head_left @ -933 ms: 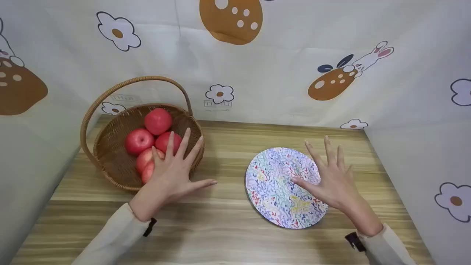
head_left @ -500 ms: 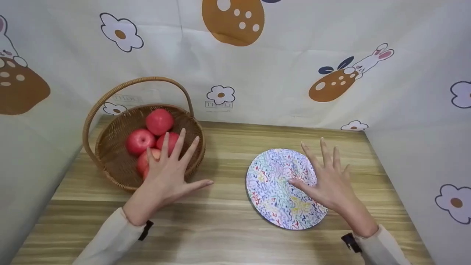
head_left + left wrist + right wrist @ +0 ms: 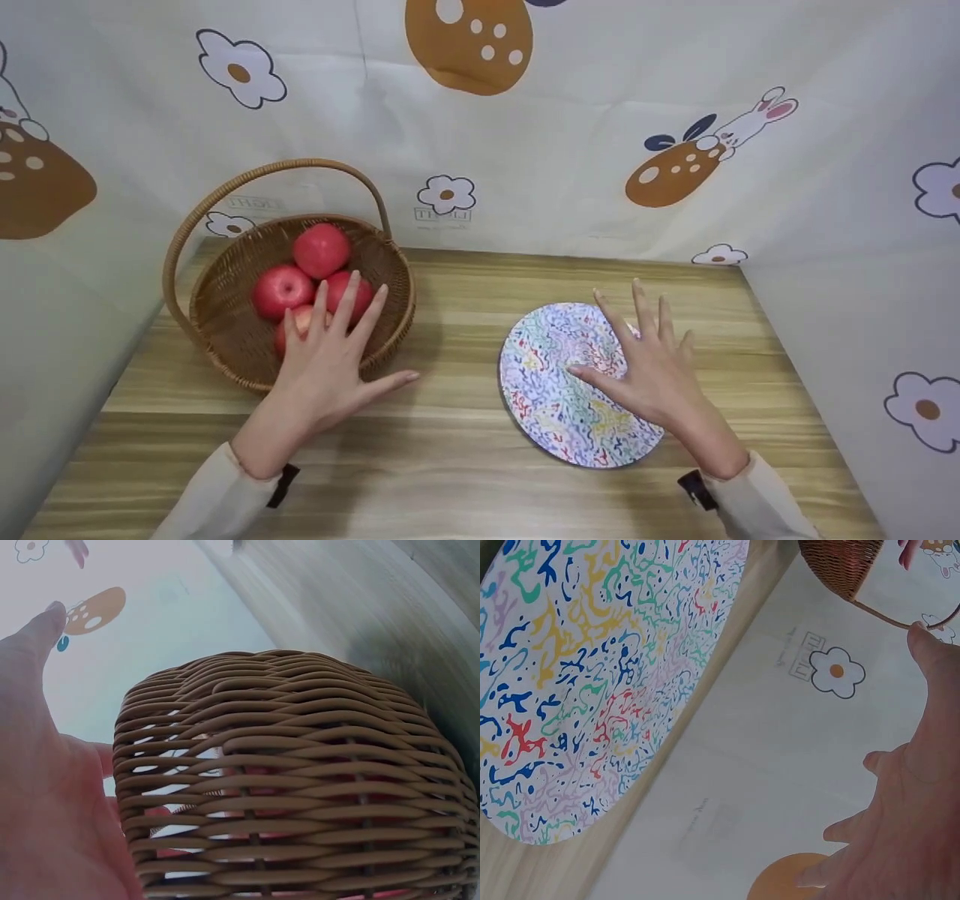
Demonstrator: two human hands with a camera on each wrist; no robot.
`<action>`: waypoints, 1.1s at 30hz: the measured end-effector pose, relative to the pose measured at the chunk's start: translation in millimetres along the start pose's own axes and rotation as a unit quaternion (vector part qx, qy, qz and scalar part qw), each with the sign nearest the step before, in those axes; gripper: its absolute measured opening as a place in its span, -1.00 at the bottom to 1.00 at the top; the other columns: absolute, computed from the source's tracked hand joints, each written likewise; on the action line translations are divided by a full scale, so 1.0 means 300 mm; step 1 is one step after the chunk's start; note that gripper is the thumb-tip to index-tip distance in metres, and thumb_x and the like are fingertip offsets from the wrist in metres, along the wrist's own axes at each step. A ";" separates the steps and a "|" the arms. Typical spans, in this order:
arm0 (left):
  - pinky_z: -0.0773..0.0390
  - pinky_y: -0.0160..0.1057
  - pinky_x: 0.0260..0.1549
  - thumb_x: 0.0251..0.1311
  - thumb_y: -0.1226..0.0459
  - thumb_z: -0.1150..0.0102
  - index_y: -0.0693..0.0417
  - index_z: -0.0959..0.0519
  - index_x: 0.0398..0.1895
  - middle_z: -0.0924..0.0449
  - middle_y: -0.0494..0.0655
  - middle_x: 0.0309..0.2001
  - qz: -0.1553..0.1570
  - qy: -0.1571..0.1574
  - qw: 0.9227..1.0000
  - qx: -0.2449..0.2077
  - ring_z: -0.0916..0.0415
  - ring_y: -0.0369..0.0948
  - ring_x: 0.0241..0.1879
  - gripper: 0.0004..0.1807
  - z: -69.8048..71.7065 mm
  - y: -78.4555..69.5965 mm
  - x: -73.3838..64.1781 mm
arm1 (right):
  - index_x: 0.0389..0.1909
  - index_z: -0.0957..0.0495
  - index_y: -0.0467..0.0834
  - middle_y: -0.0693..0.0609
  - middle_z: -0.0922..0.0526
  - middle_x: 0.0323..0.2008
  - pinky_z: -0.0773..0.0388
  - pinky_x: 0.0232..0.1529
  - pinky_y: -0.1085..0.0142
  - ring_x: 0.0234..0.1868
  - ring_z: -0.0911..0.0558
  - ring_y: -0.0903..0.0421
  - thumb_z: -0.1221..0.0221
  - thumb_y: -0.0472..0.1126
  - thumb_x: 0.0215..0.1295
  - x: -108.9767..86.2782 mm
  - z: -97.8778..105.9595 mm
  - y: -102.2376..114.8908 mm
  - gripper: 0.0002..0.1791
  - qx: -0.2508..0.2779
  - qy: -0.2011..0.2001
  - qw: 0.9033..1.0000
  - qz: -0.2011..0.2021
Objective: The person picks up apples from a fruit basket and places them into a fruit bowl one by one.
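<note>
My left hand (image 3: 326, 371) hovers with spread fingers over the near right side of a brown wicker basket (image 3: 232, 330), overlapping its rim in the head view. Inside the basket lie several red apples (image 3: 283, 291), some partly hidden behind the fingers. The left wrist view shows the basket's woven wall (image 3: 300, 765) close beside the palm. On the right, my right hand (image 3: 652, 367) is spread above a round board (image 3: 555, 375) with a multicoloured squiggle pattern, its thumb and palm overlapping the right half. Neither hand holds anything.
A wood-grain table (image 3: 465, 465) carries both things. The basket's tall arched handle (image 3: 300, 163) rises above its rim. A pale cloth wall (image 3: 540, 165) printed with flowers, carrots and rabbits stands behind and along both sides.
Both hands have drifted left and slightly towards the body, fingers still spread. The basket, apples and board stay where they were.
</note>
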State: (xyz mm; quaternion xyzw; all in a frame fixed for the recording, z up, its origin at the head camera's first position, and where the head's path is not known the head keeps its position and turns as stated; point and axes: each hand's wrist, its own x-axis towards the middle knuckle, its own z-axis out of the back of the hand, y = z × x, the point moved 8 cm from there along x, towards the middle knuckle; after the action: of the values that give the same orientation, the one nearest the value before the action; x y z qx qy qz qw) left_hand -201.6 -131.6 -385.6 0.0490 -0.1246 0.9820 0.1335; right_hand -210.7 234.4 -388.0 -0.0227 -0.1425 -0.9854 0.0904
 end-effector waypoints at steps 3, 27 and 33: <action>0.13 0.63 0.37 0.17 -0.46 -0.19 -0.12 -0.06 0.73 0.11 0.16 0.71 -0.004 -0.008 1.000 0.002 0.24 0.37 0.63 0.18 0.003 0.004 -0.007 | 0.71 -0.05 0.21 -0.22 0.26 0.72 0.21 0.29 -0.70 0.61 0.23 -0.55 -0.24 0.51 0.23 0.006 -0.003 0.011 0.11 -0.002 -0.005 1.000 0.005; 0.09 0.49 0.47 0.30 -0.41 -0.13 0.02 -0.09 0.71 -0.03 0.26 0.66 0.015 -0.017 0.999 -0.023 -0.02 0.37 0.58 0.11 0.015 0.051 -0.048 | 0.71 -0.06 0.19 -0.20 0.14 0.72 0.15 0.40 -0.59 0.64 0.13 -0.46 -0.23 0.51 0.24 0.051 -0.041 0.105 0.11 0.012 -0.004 0.999 0.030; -0.02 0.47 0.45 0.32 -0.34 -0.19 0.12 -0.18 0.67 -0.18 0.28 0.60 0.007 -0.042 0.999 -0.019 -0.13 0.34 0.54 0.06 0.024 0.059 -0.060 | 0.71 -0.07 0.18 -0.20 0.06 0.71 0.13 0.44 -0.55 0.66 0.12 -0.40 -0.21 0.50 0.27 0.060 -0.043 0.123 0.08 0.023 -0.001 0.999 0.037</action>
State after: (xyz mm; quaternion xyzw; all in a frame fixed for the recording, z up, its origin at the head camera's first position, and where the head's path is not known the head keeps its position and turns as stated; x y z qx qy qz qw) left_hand -188.8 -154.5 -385.0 0.0868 -0.1493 0.9774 0.1218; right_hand -221.8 192.7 -388.9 -0.0270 -0.1646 -0.9778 0.1266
